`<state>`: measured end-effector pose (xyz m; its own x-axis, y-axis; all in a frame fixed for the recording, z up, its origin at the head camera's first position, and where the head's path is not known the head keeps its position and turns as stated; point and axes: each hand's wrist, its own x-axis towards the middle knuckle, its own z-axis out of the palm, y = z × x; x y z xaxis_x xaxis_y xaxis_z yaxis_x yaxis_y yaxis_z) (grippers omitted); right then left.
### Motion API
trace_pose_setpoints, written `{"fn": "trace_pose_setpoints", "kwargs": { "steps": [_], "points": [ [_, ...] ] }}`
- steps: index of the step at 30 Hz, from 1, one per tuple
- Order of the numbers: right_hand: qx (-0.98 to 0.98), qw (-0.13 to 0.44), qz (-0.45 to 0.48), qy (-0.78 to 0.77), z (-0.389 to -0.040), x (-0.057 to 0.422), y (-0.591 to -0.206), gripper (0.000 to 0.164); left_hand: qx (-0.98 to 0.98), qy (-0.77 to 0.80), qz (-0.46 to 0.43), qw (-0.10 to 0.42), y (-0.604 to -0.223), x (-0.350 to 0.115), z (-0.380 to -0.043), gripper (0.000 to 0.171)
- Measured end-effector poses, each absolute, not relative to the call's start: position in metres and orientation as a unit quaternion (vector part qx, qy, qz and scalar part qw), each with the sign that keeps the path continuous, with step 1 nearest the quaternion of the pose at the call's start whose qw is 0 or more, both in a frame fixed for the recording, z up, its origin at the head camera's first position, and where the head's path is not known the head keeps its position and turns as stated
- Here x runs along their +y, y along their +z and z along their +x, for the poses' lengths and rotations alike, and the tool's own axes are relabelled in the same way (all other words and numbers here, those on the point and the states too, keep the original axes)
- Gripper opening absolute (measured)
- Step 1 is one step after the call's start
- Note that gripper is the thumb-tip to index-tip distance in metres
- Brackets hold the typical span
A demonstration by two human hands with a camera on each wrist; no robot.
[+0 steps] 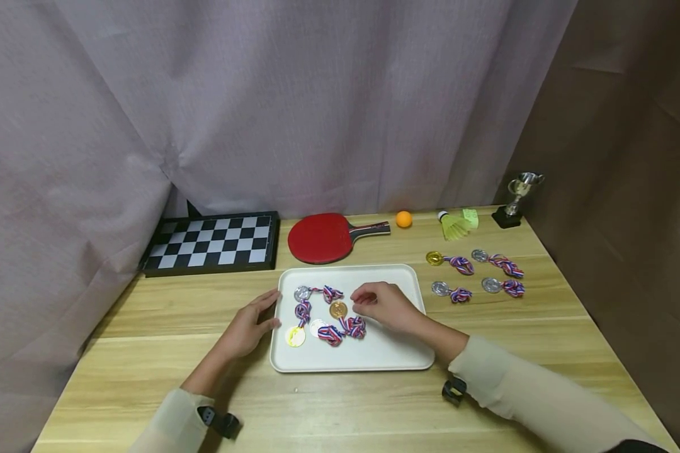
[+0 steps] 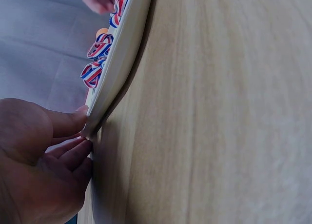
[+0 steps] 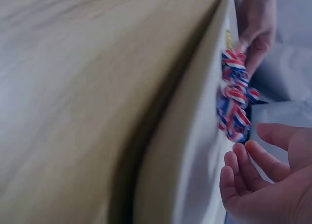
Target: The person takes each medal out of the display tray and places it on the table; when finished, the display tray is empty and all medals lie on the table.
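A white tray (image 1: 391, 352) lies on the table, holding several medals with knotted red, white and blue ribbons. Among them are a gold-coloured medal (image 1: 338, 309) near the middle, a silver medal (image 1: 302, 294) at upper left and a yellow-gold medal (image 1: 295, 336) at lower left. My left hand (image 1: 248, 326) touches the tray's left edge with thumb and fingertips. Above the tray, just right of the gold-coloured medal, is my right hand (image 1: 386, 306). Its fingers are loosely bent, and the right wrist view shows nothing between thumb and fingers (image 3: 258, 160), close to the ribbons (image 3: 234, 99).
Right of the tray lie a gold medal (image 1: 434, 258) and several silver medals (image 1: 440, 289). Behind stand or lie a black-and-white checkerboard (image 1: 212, 242), a red table-tennis bat (image 1: 320, 239), an orange ball (image 1: 404, 219), a yellow shuttlecock (image 1: 454, 226), a small green block (image 1: 470, 218) and a trophy cup (image 1: 518, 198).
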<state>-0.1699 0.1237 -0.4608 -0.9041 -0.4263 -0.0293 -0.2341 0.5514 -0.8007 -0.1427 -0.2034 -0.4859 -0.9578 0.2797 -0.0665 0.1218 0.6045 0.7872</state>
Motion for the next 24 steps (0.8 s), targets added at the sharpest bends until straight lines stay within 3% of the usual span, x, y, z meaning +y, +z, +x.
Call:
{"fn": "trace_pose_setpoints", "kwargs": {
  "steps": [18,24],
  "points": [
    [0.913,0.075,-0.182,-0.356,-0.173,0.091,-0.479,0.023,0.891,0.430,0.115,0.090,-0.485,-0.204,-0.142,0.060],
    [0.913,0.090,-0.181,-0.355,-0.174,0.090,-0.476,0.026,0.893,0.427,0.113,0.091,-0.485,-0.204,-0.142,0.060]
  ]
}}
